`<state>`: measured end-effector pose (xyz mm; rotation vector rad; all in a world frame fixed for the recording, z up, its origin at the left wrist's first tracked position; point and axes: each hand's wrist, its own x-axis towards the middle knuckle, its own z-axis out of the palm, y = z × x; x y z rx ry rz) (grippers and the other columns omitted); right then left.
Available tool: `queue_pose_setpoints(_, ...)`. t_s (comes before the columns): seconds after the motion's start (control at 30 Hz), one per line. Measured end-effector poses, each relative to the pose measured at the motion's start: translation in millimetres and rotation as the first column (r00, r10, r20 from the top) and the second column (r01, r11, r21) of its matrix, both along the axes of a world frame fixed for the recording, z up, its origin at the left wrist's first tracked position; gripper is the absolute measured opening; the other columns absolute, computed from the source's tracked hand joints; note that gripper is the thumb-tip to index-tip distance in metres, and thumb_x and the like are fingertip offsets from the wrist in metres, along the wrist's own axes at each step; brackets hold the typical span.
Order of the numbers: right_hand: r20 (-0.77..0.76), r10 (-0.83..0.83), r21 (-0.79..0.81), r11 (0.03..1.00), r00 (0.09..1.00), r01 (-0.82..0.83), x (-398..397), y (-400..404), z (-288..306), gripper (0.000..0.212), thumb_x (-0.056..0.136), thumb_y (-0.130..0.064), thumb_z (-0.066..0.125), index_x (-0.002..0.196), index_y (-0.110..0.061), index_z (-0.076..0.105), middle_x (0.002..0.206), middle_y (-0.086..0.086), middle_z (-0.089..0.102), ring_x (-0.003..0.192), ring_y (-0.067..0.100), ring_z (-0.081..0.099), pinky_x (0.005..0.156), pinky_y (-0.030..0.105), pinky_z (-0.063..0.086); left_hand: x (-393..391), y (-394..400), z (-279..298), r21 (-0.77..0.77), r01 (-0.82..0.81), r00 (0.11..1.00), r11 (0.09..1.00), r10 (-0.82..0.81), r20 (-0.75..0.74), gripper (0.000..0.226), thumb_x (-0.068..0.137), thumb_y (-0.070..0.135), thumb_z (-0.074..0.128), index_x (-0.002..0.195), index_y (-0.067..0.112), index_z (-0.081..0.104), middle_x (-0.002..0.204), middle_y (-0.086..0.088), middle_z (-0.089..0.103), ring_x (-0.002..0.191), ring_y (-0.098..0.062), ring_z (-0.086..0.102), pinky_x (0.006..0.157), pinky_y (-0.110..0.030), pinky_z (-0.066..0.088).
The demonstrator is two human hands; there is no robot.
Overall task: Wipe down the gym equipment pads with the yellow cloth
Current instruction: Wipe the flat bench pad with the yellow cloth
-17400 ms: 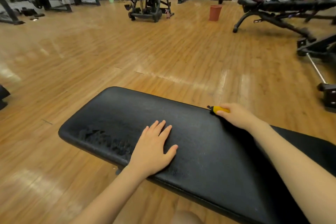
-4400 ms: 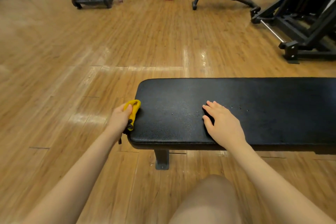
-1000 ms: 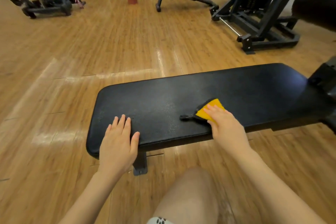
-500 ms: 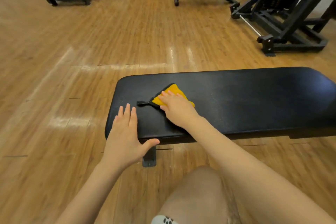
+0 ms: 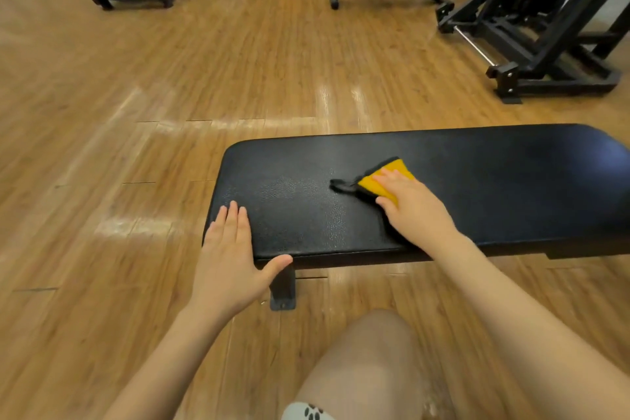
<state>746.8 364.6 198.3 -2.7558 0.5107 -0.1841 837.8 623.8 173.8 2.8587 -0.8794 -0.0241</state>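
Since half a second ago the right hand has slid the yellow cloth rightward, away from the left hand. Nearest, the left hand's straight, close-set fingers rest on the bench pad at its left end. Farther in, flat right fingers press the cloth down mid-pad; the pad's long axis runs rightward, unwiped stretch beyond the right hand.

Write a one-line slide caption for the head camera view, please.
Right hand presses yellow cloth flat on black bench pad; left hand braces its corner.
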Motion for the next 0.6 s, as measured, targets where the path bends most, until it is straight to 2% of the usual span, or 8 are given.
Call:
queue_pose_setpoints(0.13,0.001,-0.042,-0.011,0.999,0.999,0.042,-6.2,8.6,-6.1,0.047,0.097,-0.021,0.043,0.143,-0.021,0.034,0.151,-0.004,0.028,0.142,0.015,0.020,0.115,0.032,0.015,-4.3,-9.4,6.3,0.010,-0.044,0.999,0.999,0.044,-0.020,0.111,0.072,0.086,0.003,0.150,0.008,0.002,0.158,-0.011,-0.005,0.145,-0.024,-0.008,0.116,-0.036,-0.003)
queue_pose_setpoints(0.2,0.027,-0.020,-0.013,1.000,0.999,0.021,-21.1,12.9,-8.8,0.046,0.097,-0.019,0.044,0.142,-0.022,0.036,0.150,-0.005,0.031,0.141,0.014,0.022,0.115,0.031,0.014,-10.1,-23.7,12.1,-0.017,-0.035,0.999,0.999,0.034,-0.039,0.101,0.075,0.076,0.006,0.150,0.009,0.004,0.158,-0.009,-0.002,0.145,-0.024,-0.006,0.116,-0.036,-0.002)
queue_pose_setpoints(0.37,0.096,-0.003,-0.008,1.000,0.995,0.004,-65.4,3.1,-16.7,0.046,0.090,-0.011,0.055,0.135,-0.018,0.048,0.143,0.000,0.043,0.136,0.020,0.035,0.112,0.036,0.021,-32.5,-81.8,14.0,-0.028,0.134,0.991,0.991,-0.135,-0.011,0.083,0.087,0.065,0.015,0.151,0.013,0.005,0.158,-0.005,0.001,0.145,-0.022,-0.005,0.114,-0.032,-0.004)
queue_pose_setpoints(0.5,0.175,-0.227,-0.034,0.971,0.958,0.236,-104.5,-45.0,-25.7,0.046,0.087,-0.009,0.059,0.132,-0.014,0.051,0.138,0.004,0.049,0.133,0.022,0.040,0.109,0.036,0.023,-52.5,-132.4,11.6,-0.050,0.265,0.963,0.963,-0.267,-0.035,0.074,0.092,0.060,0.019,0.151,0.015,0.008,0.158,-0.002,0.003,0.145,-0.018,-0.004,0.111,-0.028,-0.007)
queue_pose_setpoints(0.57,0.195,-0.349,-0.025,0.933,0.917,0.360,-121.5,-68.4,-29.5,0.045,0.086,-0.008,0.060,0.130,-0.013,0.053,0.136,0.006,0.052,0.131,0.023,0.042,0.109,0.039,0.026,-60.2,-147.2,4.9,0.021,0.278,0.960,0.960,-0.279,0.019,0.078,0.091,0.064,0.008,0.150,0.014,0.015,0.158,-0.005,0.011,0.146,-0.022,0.004,0.114,-0.031,-0.001)
queue_pose_setpoints(0.6,0.196,-0.382,-0.017,0.919,0.903,0.393,-126.0,-74.4,-31.5,0.042,0.086,-0.009,0.058,0.128,-0.013,0.055,0.135,0.007,0.053,0.130,0.024,0.044,0.109,0.041,0.028,-62.9,-149.9,4.0,0.072,0.269,0.961,0.960,-0.273,0.045,0.082,0.090,0.065,0.003,0.148,0.012,0.024,0.155,-0.008,0.021,0.144,-0.025,0.014,0.114,-0.035,0.007)
